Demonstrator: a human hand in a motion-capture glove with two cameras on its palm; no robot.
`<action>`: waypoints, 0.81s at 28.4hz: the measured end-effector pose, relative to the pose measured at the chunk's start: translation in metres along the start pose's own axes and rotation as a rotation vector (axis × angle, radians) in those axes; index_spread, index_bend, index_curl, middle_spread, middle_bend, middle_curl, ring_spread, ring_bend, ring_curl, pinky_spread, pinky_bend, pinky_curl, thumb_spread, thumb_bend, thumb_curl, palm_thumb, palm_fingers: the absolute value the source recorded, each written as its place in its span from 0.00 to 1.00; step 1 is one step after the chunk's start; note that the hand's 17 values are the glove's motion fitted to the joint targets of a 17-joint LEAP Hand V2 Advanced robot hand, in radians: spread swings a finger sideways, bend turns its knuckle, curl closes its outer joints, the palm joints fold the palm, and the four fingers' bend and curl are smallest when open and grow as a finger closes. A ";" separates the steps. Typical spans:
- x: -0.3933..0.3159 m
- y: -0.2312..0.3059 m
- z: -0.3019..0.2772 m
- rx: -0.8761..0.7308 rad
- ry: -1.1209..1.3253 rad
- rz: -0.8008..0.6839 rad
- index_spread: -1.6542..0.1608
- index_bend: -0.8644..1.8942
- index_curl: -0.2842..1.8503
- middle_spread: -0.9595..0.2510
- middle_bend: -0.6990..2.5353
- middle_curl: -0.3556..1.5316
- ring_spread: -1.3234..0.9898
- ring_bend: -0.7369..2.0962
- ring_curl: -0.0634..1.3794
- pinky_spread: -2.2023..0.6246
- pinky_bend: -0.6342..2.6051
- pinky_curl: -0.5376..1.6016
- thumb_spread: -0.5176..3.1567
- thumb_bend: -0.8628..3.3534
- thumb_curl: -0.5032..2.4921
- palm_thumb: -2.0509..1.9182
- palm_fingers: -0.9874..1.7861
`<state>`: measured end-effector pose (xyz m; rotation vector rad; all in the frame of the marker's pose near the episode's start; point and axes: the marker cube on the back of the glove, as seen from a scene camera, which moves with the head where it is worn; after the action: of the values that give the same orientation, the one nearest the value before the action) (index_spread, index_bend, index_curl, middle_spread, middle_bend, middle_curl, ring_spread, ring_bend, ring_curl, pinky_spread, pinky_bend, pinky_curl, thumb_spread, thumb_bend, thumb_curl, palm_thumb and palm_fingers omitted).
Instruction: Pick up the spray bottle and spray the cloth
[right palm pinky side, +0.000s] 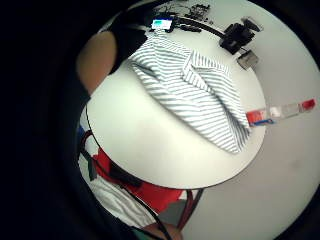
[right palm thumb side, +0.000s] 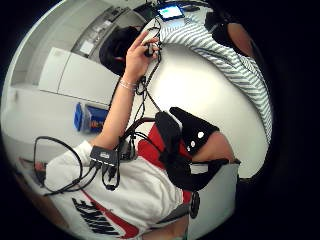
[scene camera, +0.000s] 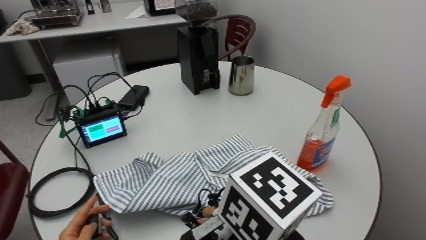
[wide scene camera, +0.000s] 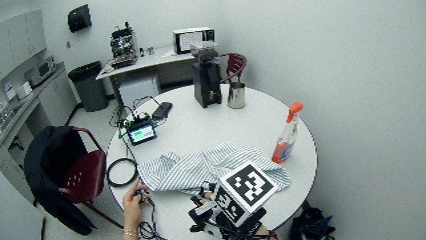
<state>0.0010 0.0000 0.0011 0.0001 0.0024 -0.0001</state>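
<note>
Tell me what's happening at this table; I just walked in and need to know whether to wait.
A person sits at the round table with a striped cloth crumpled in front of them. The spray bottle stands upright beside the cloth, untouched. The gloved right hand is near the table's close edge, hidden under its marker cube. The bare left hand holds a small device at the edge. No spraying has begun.

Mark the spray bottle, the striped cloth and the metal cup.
spray bottle (scene camera: 317, 147), outside view, orange lower body.
striped cloth (scene camera: 174, 180), outside view, middle folds.
metal cup (scene camera: 241, 76), outside view, side wall.
</note>
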 end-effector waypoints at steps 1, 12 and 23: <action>0.000 0.000 0.000 0.000 0.001 0.000 0.81 0.42 0.17 0.76 0.35 0.24 0.58 0.37 0.09 0.82 0.25 0.27 0.25 0.26 0.19 0.62 0.60; 0.001 0.000 0.001 0.004 -0.001 0.012 0.74 0.40 0.25 0.74 0.35 0.31 0.59 0.37 0.18 0.85 0.24 0.31 0.38 0.25 0.21 0.64 0.59; -0.010 -0.011 0.006 0.012 -0.010 -0.029 0.72 0.39 0.28 0.74 0.34 0.34 0.59 0.36 0.21 0.86 0.24 0.32 0.42 0.24 0.22 0.65 0.58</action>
<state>-0.0092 -0.0114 0.0073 0.0121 -0.0072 -0.0290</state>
